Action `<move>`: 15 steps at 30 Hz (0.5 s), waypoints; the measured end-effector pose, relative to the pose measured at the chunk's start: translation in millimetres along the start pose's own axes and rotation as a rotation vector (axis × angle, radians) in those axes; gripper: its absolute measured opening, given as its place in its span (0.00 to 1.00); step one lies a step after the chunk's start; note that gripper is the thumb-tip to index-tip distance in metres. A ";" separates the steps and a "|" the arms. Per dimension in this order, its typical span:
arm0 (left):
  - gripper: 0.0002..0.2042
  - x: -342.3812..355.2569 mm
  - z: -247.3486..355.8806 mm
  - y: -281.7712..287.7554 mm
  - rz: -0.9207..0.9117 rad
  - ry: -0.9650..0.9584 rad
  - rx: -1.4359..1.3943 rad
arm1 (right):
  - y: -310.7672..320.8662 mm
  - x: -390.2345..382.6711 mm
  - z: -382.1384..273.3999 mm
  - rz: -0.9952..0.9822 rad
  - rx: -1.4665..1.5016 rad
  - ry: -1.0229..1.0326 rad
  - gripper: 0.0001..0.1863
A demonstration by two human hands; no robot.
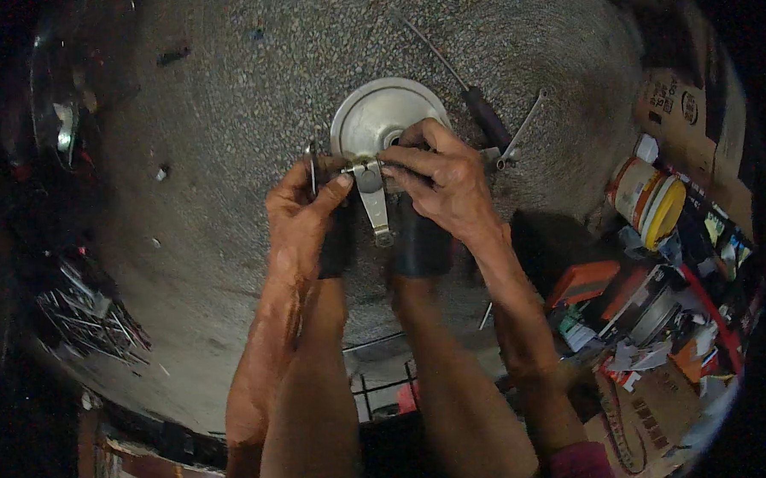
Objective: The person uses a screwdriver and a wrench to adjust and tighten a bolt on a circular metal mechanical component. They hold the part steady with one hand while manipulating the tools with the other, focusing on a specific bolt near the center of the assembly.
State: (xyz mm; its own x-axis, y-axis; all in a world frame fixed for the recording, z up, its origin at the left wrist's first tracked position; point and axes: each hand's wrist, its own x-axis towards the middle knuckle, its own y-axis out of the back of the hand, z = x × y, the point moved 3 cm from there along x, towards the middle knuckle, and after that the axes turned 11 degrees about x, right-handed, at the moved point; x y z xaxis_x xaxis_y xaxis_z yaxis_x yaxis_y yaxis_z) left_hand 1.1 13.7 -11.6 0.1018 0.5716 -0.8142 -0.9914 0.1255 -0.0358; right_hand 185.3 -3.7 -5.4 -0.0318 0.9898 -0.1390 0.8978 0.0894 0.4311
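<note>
Dim light falls on a pebbled grey floor (232,100), with cardboard (682,132) along the right.

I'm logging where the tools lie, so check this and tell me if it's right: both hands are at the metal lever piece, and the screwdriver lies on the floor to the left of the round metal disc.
Wrong side: the head view shows the screwdriver on the floor to the right of the round metal disc. Left hand and right hand are at the metal lever piece, as stated.
</note>
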 end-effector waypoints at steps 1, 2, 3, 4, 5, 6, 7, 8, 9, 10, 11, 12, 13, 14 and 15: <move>0.08 -3.0 4.3 0.7 0.007 0.073 -0.033 | 0.2 -0.7 0.7 0.003 0.008 -0.010 0.14; 0.08 -1.4 2.9 3.1 0.014 0.083 -0.001 | 0.7 -1.1 0.8 0.005 0.016 -0.020 0.13; 0.08 2.8 -4.2 6.1 0.021 0.092 0.029 | 1.7 -0.9 -0.3 0.007 0.010 -0.018 0.13; 0.08 5.0 -6.4 8.4 0.035 0.102 0.060 | 1.7 -1.0 -0.6 0.005 0.008 -0.014 0.13; 0.08 4.5 -6.6 5.7 0.062 0.028 0.032 | 1.2 -0.7 -0.8 0.002 0.006 -0.009 0.12; 0.08 6.1 -7.3 7.5 0.045 -0.020 0.031 | 0.2 -0.1 -0.3 0.002 0.018 -0.011 0.11; 0.08 7.7 -7.4 5.6 0.018 -0.061 0.026 | 1.5 -1.3 0.8 0.003 0.023 -0.021 0.11; 0.08 8.4 -7.0 4.4 -0.009 -0.103 0.020 | 2.9 -1.7 0.9 0.003 0.027 -0.030 0.10; 0.07 7.5 -7.3 4.6 0.005 -0.120 0.055 | 4.6 -1.4 -0.3 0.008 0.021 -0.024 0.10; 0.07 4.3 -5.3 4.8 0.026 -0.138 0.092 | 4.1 -1.4 -1.2 0.009 0.022 -0.016 0.10; 0.06 2.4 -3.4 5.0 0.048 -0.156 0.127 | 3.8 -1.1 -1.9 0.009 0.022 -0.008 0.10; 0.07 2.0 -3.4 5.3 0.062 -0.120 0.085 | 3.5 -0.8 -2.1 0.015 0.019 -0.002 0.10; 0.09 2.0 -3.7 5.3 0.077 -0.084 0.041 | 3.1 -0.4 -2.0 0.020 0.015 0.003 0.10; 0.10 2.3 -3.8 4.9 0.091 -0.047 -0.003 | 2.9 0.1 -1.9 0.025 0.011 0.008 0.10; 0.10 3.2 -5.1 5.2 0.115 0.027 0.015 | 2.9 -1.4 -0.7 0.028 0.015 0.009 0.10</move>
State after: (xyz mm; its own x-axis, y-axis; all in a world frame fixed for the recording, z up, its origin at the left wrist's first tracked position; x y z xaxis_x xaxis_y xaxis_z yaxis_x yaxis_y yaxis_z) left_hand -4.2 12.0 -17.4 -0.0145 0.5609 -0.8278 -0.9951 0.0733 0.0671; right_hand 187.6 -4.8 -3.4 -0.0107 0.9928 -0.1195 0.9049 0.0604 0.4214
